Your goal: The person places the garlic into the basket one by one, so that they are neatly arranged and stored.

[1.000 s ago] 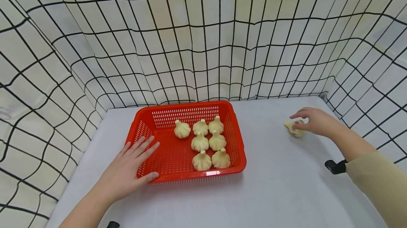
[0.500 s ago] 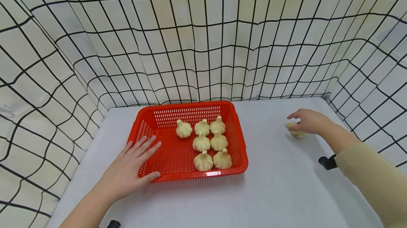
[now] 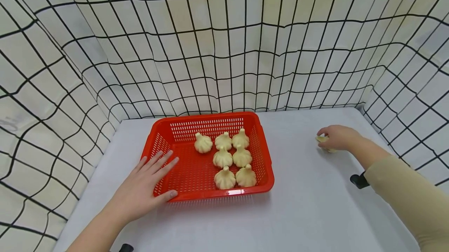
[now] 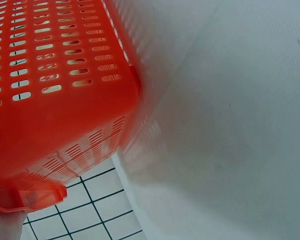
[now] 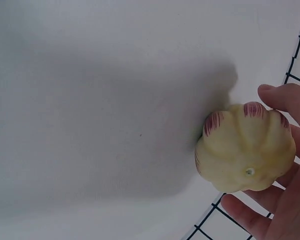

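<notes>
At the right of the table, my right hand (image 3: pixel 339 138) has its thumb and fingers around a garlic bulb (image 5: pixel 245 147). The bulb is cream with purple streaks at its base, and it lies on its side on the cloth. Most of it is hidden under the hand in the head view; its stem end pokes out on the left. My left hand (image 3: pixel 142 189) rests with straight, spread fingers over the left end of a red plastic basket (image 3: pixel 224 194). Inside the basket, several garlic bulbs (image 3: pixel 222 157) stand stem up, grouped mostly at the right.
White cloth covers the table (image 3: pixel 298 205). Black netting (image 3: pixel 242 57) hangs in front of white walls at the back and both sides. The basket's slotted wall (image 4: pixel 50 60) fills the upper left of the left wrist view.
My right hand has come down and slightly left onto the garlic bulb, and its fingers have closed in around it. The left hand stays at the basket.
</notes>
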Action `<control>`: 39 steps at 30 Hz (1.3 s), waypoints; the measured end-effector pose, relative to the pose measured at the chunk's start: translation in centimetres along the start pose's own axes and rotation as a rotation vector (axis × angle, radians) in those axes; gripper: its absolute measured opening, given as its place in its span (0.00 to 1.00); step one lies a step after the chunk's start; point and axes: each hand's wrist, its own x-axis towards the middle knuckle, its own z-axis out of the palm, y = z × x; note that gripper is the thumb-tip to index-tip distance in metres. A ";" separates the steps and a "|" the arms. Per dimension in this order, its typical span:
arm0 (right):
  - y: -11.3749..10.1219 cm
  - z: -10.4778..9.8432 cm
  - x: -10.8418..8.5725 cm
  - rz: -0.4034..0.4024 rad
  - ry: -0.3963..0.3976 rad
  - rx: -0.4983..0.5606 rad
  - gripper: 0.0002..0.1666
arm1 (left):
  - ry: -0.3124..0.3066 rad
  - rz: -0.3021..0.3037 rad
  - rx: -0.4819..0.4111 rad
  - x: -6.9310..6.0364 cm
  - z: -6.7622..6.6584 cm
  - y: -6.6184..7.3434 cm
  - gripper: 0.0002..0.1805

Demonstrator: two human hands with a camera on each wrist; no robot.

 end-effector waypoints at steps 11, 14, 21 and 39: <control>0.0 0.3 0.4 -0.028 0.005 0.001 0.24 | 0.009 0.006 0.000 0.0 0.0 0.0 0.47; 0.0 0.1 0.2 -0.024 0.009 0.007 0.24 | 0.008 0.007 -0.004 0.1 -0.1 0.0 0.47; 0.3 -0.1 -0.1 -0.023 0.036 0.017 0.25 | 0.003 0.003 0.003 0.1 0.0 -0.1 0.47; 0.8 -0.7 -1.1 -0.009 0.058 0.071 0.25 | 0.001 0.005 0.002 0.1 0.0 -0.1 0.46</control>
